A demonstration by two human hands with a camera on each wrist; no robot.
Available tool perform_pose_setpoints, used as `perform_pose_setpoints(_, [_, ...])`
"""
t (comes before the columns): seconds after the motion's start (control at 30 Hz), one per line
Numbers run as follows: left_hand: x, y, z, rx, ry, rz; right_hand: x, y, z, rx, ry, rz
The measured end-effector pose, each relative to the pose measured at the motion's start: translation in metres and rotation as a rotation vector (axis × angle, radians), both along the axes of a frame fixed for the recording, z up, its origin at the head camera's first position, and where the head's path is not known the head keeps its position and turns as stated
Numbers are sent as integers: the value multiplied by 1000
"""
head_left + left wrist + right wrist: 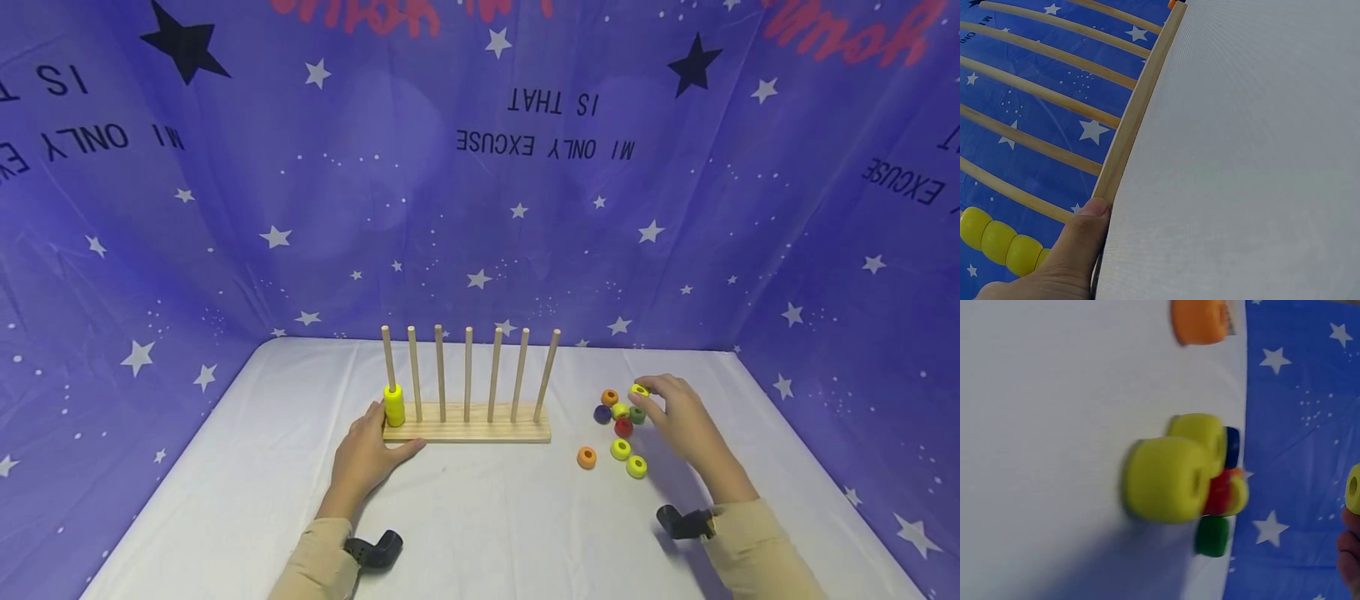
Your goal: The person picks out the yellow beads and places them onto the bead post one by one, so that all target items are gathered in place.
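A wooden peg stand (480,430) has several upright pegs in a row. Yellow beads (393,407) are stacked low on its leftmost peg. My left hand (365,456) grips the left end of the base, the thumb (1082,234) along the front edge; its other fingers are mostly hidden. To the right of the stand, my right hand (688,423) pinches a yellow bead (639,389) between thumb and fingertips, raised over the loose beads. In the right wrist view, that held bead (1353,489) shows at the right edge, with its hole visible.
Beneath the right hand lie a green bead (637,415), a red bead (623,427), a dark blue bead (602,414) and several yellow and orange ones. One orange bead (587,457) sits nearer the stand. Starry blue cloth (480,208) walls in the white table (480,517).
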State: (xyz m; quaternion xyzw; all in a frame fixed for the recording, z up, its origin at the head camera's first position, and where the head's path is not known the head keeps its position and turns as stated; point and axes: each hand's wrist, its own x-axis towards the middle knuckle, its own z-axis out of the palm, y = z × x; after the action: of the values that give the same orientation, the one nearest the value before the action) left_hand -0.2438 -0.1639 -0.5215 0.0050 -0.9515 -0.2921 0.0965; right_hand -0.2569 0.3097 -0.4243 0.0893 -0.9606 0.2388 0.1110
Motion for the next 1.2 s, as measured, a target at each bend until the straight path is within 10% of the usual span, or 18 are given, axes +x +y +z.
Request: perform_pose_setpoints(1.2, [1,-1,-1,15,-1,-10,-28,-98,99,-36,225,191])
